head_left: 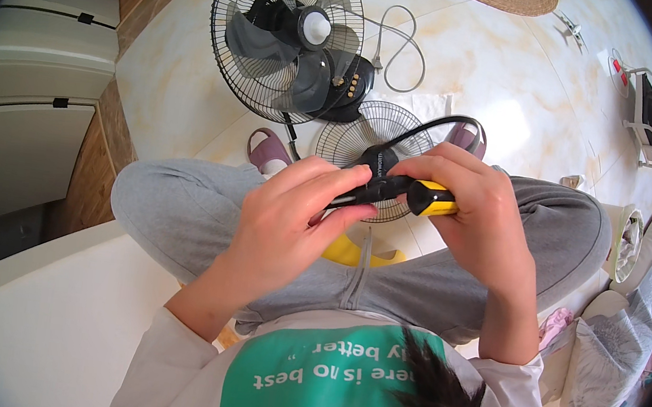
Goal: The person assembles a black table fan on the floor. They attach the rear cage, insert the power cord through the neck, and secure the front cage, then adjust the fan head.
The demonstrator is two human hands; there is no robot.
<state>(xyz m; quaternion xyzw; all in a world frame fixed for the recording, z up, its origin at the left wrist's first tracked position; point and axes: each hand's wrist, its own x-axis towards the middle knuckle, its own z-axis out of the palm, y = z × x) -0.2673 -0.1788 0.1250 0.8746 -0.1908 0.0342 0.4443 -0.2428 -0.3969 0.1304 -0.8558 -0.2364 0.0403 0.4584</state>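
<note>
Both my hands meet above my lap, over the round wire fan guard [343,133] on the floor. My left hand [281,202] is closed, thumb and fingers pinching a slim black piece [361,195] of a kind I cannot make out. Beside it, my right hand [476,206] grips a short yellow-and-black tool handle [434,200]; its working end is hidden. The two held things touch or overlap, and I cannot tell whether they are joined. A black cord or strap [433,125] arches from near my right fingers toward the right slipper.
An uncovered fan [285,36] with grey blades and a black base lies ahead, its grey cable [414,45] looped beside it. Mauve slippers [270,148] are on my feet. Yellow seat or cloth [352,252] shows between my legs. White cabinets [31,86] line the left.
</note>
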